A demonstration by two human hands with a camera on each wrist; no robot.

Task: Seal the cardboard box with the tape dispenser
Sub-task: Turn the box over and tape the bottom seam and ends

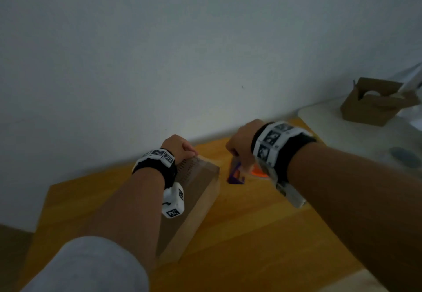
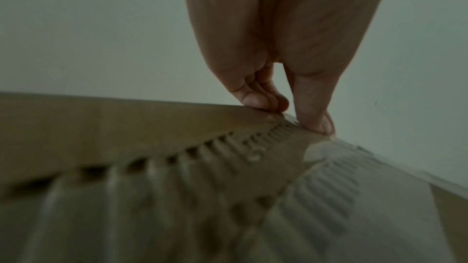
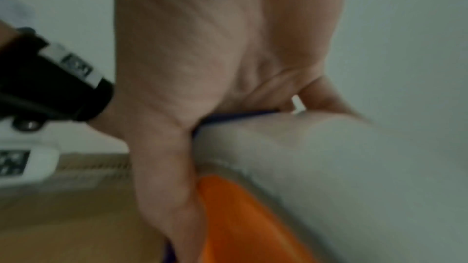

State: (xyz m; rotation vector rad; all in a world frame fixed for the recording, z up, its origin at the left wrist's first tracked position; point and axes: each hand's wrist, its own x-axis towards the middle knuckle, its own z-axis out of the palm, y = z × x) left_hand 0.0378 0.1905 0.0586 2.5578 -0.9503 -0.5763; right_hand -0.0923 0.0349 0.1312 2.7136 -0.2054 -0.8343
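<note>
A long brown cardboard box (image 1: 196, 200) lies on the wooden table (image 1: 251, 234), its length running away from me. My left hand (image 1: 180, 148) curls over its far end. In the left wrist view the left hand (image 2: 291, 115) pinches the far top edge of the box (image 2: 126, 127) between thumb and fingertips, beside a glossy strip of clear tape (image 2: 354, 177). To the right of the box my right hand (image 1: 239, 152) grips the purple and orange tape dispenser (image 1: 236, 175), which is low over the table. In the right wrist view my right hand (image 3: 202, 87) wraps around the dispenser (image 3: 240, 217) and its pale tape roll (image 3: 329, 167).
A grey-white wall (image 1: 205, 52) stands right behind the table's far edge. At the far right a small open cardboard carton (image 1: 374, 104) sits on a white round surface (image 1: 331, 120). Bare wood (image 1: 262, 212) spreads in front of the dispenser.
</note>
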